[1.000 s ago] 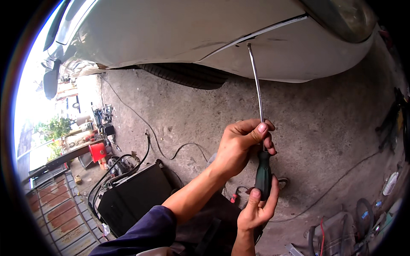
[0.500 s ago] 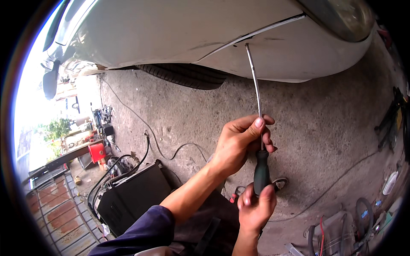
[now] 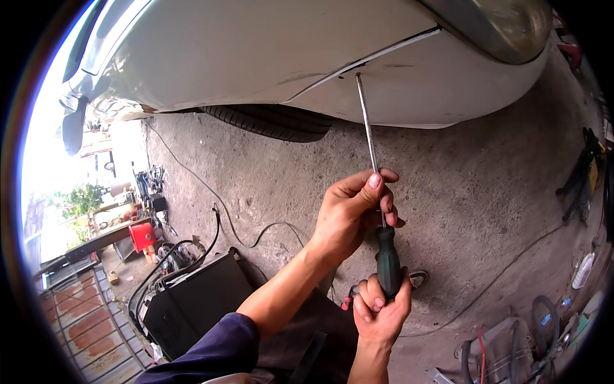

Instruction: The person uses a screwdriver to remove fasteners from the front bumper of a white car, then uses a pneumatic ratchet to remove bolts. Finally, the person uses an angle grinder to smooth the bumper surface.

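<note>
A long screwdriver (image 3: 387, 261) with a dark green handle points away from me, its tip close to a small dark hole in a pale car body panel (image 3: 409, 83). Whether the tip touches the panel I cannot tell. Thumb and fingers of my left hand (image 3: 348, 208) pinch the metal shaft just above the handle. Around the handle's butt end, my right hand (image 3: 382, 313) is closed. A gap with a white edge strip (image 3: 364, 61) runs slantwise across the panel above the tip.
Under the car shows a black tyre (image 3: 268, 123). A dark box-shaped machine (image 3: 192, 307) with cables stands at the lower left, near a red object (image 3: 142, 237). Thin cables cross the concrete floor (image 3: 473, 192). Hoses and a white bottle (image 3: 582, 271) lie at the right.
The right hand's fingers have wrapped more fully round the handle. The car, hands and screwdriver sit slightly differently in the picture, with the tip a little left and lower.
</note>
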### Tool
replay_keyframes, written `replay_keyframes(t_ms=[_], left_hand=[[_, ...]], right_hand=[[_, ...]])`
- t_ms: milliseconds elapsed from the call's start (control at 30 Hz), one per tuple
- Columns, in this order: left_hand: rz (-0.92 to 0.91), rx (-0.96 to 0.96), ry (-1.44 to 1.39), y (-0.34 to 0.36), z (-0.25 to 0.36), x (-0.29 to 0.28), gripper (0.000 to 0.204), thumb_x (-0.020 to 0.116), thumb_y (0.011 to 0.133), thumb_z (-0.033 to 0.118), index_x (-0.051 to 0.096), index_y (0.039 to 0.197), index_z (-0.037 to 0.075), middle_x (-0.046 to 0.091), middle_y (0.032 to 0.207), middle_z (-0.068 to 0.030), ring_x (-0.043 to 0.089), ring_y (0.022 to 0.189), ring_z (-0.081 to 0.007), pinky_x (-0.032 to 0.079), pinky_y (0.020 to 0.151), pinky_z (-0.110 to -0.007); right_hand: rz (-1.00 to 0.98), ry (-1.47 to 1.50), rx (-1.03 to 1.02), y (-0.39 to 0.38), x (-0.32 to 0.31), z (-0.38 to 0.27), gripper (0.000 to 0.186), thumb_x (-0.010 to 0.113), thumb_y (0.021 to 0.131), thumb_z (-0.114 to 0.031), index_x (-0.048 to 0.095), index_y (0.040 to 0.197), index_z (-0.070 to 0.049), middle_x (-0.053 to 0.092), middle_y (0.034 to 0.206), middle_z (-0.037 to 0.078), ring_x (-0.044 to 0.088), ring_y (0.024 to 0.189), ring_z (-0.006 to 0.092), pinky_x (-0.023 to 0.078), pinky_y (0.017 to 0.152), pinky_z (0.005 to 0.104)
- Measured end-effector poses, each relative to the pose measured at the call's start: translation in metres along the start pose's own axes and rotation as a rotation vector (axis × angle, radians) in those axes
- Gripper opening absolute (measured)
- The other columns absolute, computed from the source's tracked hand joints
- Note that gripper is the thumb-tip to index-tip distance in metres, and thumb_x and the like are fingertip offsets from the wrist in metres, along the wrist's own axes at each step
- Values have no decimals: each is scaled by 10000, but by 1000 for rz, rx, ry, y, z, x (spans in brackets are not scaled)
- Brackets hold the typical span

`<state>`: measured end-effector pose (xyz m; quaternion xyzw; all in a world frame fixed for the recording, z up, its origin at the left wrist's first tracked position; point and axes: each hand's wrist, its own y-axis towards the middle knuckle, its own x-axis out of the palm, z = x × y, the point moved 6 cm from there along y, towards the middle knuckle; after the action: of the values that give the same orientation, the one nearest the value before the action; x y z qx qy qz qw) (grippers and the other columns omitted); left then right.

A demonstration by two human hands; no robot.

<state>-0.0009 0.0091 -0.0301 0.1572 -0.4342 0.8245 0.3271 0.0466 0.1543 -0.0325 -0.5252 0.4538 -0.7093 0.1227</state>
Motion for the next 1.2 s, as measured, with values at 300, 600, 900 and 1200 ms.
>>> replay_keyframes(t_ms=[300, 600, 900, 1200], left_hand=[[-7, 19, 12, 3, -2, -1, 281, 500, 939, 237, 550, 1056, -14, 552, 703, -34, 579, 614, -140, 537, 626, -324], [-10, -2, 5, 10, -4, 0, 294, 485, 944, 228, 510, 1117, -9, 519, 720, -38, 550, 632, -155, 504, 607, -318], [5, 14, 1, 10, 1, 1, 296, 479, 947, 224, 510, 1132, -5, 529, 706, -39, 554, 633, -157, 506, 603, -317], [19, 29, 20, 8, 4, -2, 297, 465, 954, 222, 508, 1136, -8, 538, 726, -41, 559, 636, -160, 506, 613, -325]], right_hand=[[147, -1223, -915, -18, 4, -22, 502, 518, 920, -320, 430, 1225, 69, 550, 837, 101, 504, 649, 130, 420, 544, 226], [49, -937, -543, -4, 0, -20, 598, 339, 946, -491, 479, 1139, 57, 498, 654, 75, 433, 498, 123, 401, 422, 237], [-92, 50, 52, 6, 2, -7, 531, 331, 947, -485, 526, 1003, 6, 335, 501, -10, 260, 395, 75, 248, 296, 209], [78, -1117, -950, -9, 7, -27, 462, 457, 944, -348, 478, 1138, 71, 533, 847, 109, 476, 581, 141, 420, 501, 257]])
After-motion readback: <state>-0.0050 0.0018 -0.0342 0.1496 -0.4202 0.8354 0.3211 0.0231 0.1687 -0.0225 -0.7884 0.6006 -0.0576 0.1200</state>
